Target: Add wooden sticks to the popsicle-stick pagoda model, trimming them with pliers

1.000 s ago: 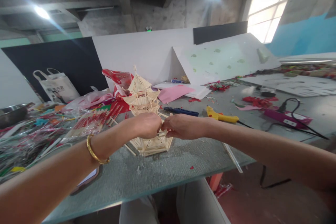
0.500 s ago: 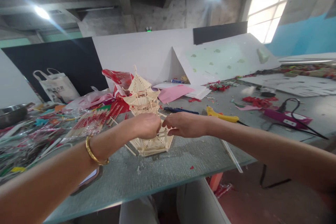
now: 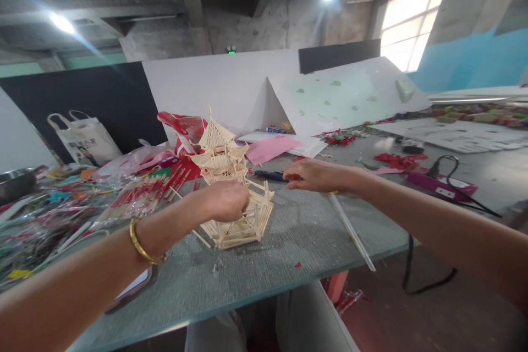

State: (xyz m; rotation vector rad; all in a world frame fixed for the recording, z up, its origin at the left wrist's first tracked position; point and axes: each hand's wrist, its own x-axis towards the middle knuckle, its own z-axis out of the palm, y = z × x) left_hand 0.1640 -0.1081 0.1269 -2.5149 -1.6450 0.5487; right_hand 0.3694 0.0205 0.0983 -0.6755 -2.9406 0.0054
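Observation:
A pagoda model [image 3: 243, 228] of thin pale wooden sticks stands upright on the table, its tiered roof rising to a point. At its front side is my left hand [image 3: 229, 199], fingers closed together; whatever they pinch is hidden behind the knuckles. My right hand [image 3: 315, 175] hovers to the right of the model, apart from it, fingers loosely bent and parted. Just under those fingertips lies a dark blue long-handled tool [image 3: 268, 175], its right end covered by the hand. Whether they touch, I cannot tell. My right hand and forearm hide most of the yellow glue gun.
Bagged sticks [image 3: 134, 192] and plastic wrappings clutter the left side. A phone [image 3: 132, 287] lies under my left forearm. To the right are a clear glue stick [image 3: 352, 231] overhanging the edge and a purple power strip [image 3: 443, 185] with black cables. Pink paper [image 3: 272, 148] lies behind.
My right hand has left the pagoda model and moved right, over the dark blue tool, covering the glue gun. My left hand stays at the model. The view has shifted slightly.

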